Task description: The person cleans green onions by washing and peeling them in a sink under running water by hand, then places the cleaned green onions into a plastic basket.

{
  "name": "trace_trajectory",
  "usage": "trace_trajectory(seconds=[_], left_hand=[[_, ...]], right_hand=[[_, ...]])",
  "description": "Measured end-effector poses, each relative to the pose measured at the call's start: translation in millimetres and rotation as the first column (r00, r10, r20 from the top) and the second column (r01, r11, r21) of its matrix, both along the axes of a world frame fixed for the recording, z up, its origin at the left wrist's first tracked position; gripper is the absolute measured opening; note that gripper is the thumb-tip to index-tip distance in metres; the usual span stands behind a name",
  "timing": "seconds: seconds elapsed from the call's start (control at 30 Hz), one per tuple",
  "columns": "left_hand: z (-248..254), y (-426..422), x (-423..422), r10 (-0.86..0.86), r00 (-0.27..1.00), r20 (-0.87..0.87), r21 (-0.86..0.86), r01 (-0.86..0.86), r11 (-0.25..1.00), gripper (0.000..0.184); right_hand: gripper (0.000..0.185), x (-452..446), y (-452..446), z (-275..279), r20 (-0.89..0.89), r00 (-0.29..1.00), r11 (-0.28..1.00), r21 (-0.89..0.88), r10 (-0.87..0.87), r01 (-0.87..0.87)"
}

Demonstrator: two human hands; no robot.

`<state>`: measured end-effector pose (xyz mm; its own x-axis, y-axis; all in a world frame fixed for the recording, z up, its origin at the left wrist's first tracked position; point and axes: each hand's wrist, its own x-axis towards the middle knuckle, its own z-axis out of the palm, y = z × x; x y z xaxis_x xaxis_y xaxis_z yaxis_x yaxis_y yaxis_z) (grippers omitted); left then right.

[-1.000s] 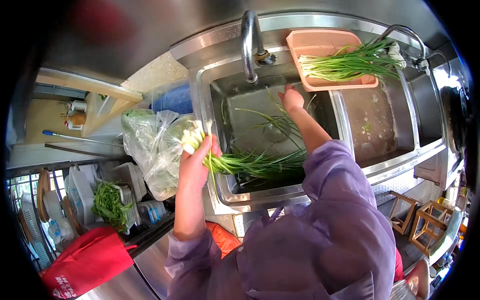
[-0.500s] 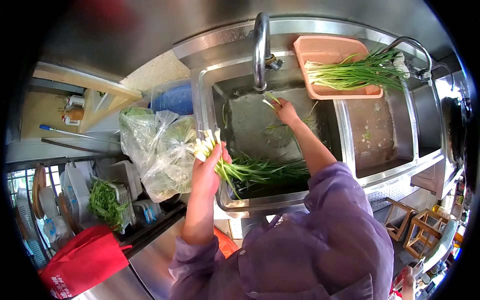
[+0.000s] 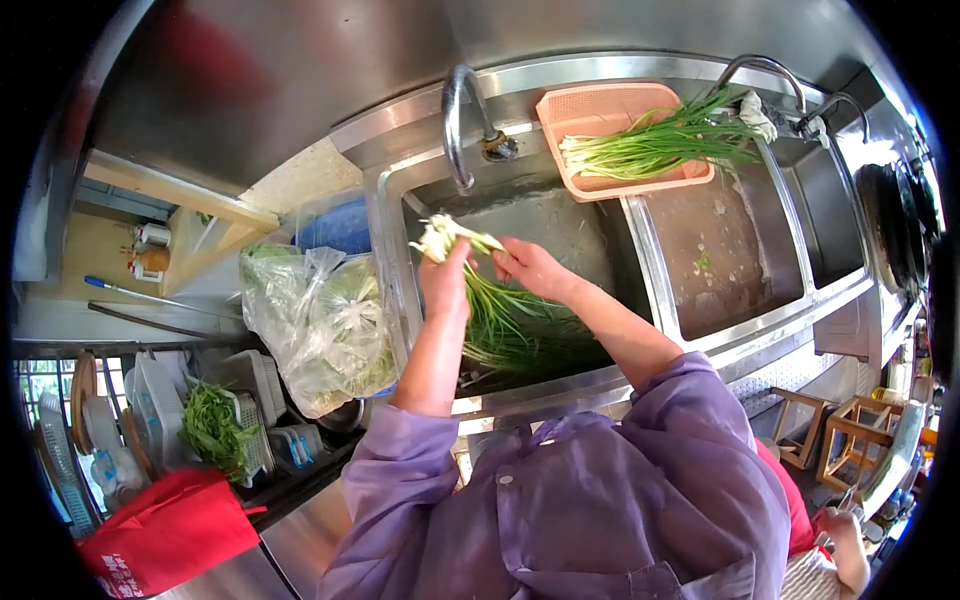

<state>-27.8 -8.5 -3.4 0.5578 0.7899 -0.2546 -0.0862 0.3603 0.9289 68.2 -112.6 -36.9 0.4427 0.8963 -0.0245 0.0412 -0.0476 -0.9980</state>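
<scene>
My left hand (image 3: 446,282) is closed round a bunch of green onions (image 3: 492,310), white ends up, with the leaves trailing down into the left basin of the steel sink (image 3: 653,262). My right hand (image 3: 528,268) meets it over the basin, its fingers pinched at the side of the bunch near the white ends; what exactly it pinches is too small to make out. More green onions (image 3: 650,145) lie in a pink basket (image 3: 640,187) at the back of the sink, their leaves hanging past its right side.
A curved faucet (image 3: 455,125) rises behind the left basin. Plastic bags of vegetables (image 3: 320,330) sit left of the sink. Further left are a dish rack, leafy greens (image 3: 215,430) and a red bag (image 3: 172,530). Part of another person (image 3: 848,550) shows at lower right.
My right hand has come from the back of the basin, where it held a loose stalk or so, to the bunch. My left hand has lifted the bunch a little. The view has shifted.
</scene>
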Motion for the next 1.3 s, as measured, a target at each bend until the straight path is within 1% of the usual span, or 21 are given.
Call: trace_trajectory(seconds=[0.03,0.2,0.23,0.27,0.33,0.4,0.43,0.47,0.53,0.67,0.73,0.83,0.87,0.9,0.93,1.0,1.03,1.13,1.2,1.27,1.3], left_hand=[[7.4,1.3,1.1,-0.008,0.999,0.045,0.012,0.007,1.0,0.013],[10.7,-4.1,-4.6,-0.285,0.941,0.182,-0.072,0.302,0.951,0.037],[13.1,-1.9,-6.9,-0.339,0.918,0.204,-0.055,0.357,0.933,0.038],[14.1,-2.2,-7.3,-0.348,0.922,0.168,-0.016,0.355,0.935,0.036],[16.8,-0.8,-8.6,-0.351,0.935,0.047,0.133,0.342,0.93,0.031],[20.9,3.8,-10.0,-0.245,0.969,-0.041,0.109,0.248,0.963,0.024],[25.4,5.6,-10.8,-0.164,0.986,-0.012,0.196,0.164,0.967,0.016],[31.3,10.7,-14.2,-0.1,0.994,0.039,0.162,0.093,0.982,0.014],[51.4,20.3,-27.5,-0.08,0.995,0.052,0.244,0.065,0.968,0.016],[105.0,25.0,-50.7,0.132,0.991,0.003,0.191,-0.13,0.973,0.017],[126.1,33.4,-63.7,0.156,0.986,0.066,0.216,-0.167,0.962,0.015],[153.7,36.5,-77.5,0.15,0.98,0.134,0.25,-0.18,0.951,0.016],[159.5,36.5,-79.9,0.139,0.979,0.149,0.273,-0.176,0.946,0.016],[163.4,36.5,-82.2,0.148,0.979,0.144,0.275,-0.183,0.944,0.016],[166.0,36.2,-84.4,0.14,0.981,0.134,0.281,-0.173,0.944,0.016],[166.5,35.4,-86.9,0.138,0.983,0.123,0.288,-0.168,0.943,0.017],[165.6,34.8,-87.6,0.152,0.982,0.11,0.275,-0.177,0.945,0.018],[158.0,36.0,-89.9,0.15,0.985,0.087,0.274,-0.168,0.947,0.022],[153.8,31.6,-86.9,0.148,0.987,0.062,0.326,-0.16,0.932,0.025],[151.3,24.3,-82.3,0.147,0.988,0.045,0.339,-0.154,0.928,0.026],[149.5,18.8,-78.1,0.121,0.99,0.066,0.344,-0.136,0.929,0.025]], right_hand=[[0.021,-1.9,-5.6,3.9,0.106,0.992,0.993,-0.103,0.071,-0.06],[0.03,10.5,1.3,8.1,0.062,0.98,0.979,-0.092,0.189,-0.183],[0.029,13.3,5.3,7.8,-0.019,0.973,0.964,-0.13,0.23,-0.231],[0.028,15.2,9.3,7.6,-0.101,0.958,0.945,-0.162,0.27,-0.284],[0.028,15.6,17.5,13.0,-0.064,0.948,0.935,-0.156,0.313,-0.319],[0.028,12.9,17.8,20.5,-0.023,0.932,0.92,-0.15,0.363,-0.362],[0.028,11.6,18.1,23.3,0.104,0.906,0.899,-0.211,0.41,-0.383],[0.029,9.4,18.5,23.3,0.223,0.862,0.878,-0.273,0.456,-0.394],[0.031,11.2,14.9,5.7,0.209,0.813,0.823,-0.323,0.544,-0.467],[0.032,35.1,0.1,-78.9,0.121,0.828,0.792,-0.396,0.547,-0.465],[0.03,48.3,-13.1,-113.2,-0.193,0.855,0.756,-0.402,0.482,-0.517],[0.029,67.3,-29.2,-141.9,-0.254,0.891,0.743,-0.492,0.377,-0.454],[0.029,75.3,-24.6,-152.5,0.031,0.922,0.644,-0.725,0.385,-0.244],[0.028,79.3,-19.7,-163.8,0.305,0.848,0.526,-0.85,0.434,0.036],[0.028,72.6,-13.7,-165.1,0.298,0.847,0.525,-0.851,0.441,0.026],[0.031,48.8,5.9,-155.0,0.808,0.548,0.653,-0.537,0.217,0.534],[0.035,34.9,19.6,-130.3,0.736,0.618,0.657,-0.615,0.278,0.436],[0.033,-12.5,44.1,-151.3,0.748,0.566,0.735,-0.592,0.347,0.332],[0.027,-28.4,51.1,-170.5,0.509,0.69,0.698,-0.716,0.516,0.006],[0.023,-14.4,35.9,-177.4,0.49,0.599,0.585,-0.81,0.633,0.045],[0.022,-2.8,23.8,-184.5,0.508,0.739,0.586,-0.788,0.442,0.191]])
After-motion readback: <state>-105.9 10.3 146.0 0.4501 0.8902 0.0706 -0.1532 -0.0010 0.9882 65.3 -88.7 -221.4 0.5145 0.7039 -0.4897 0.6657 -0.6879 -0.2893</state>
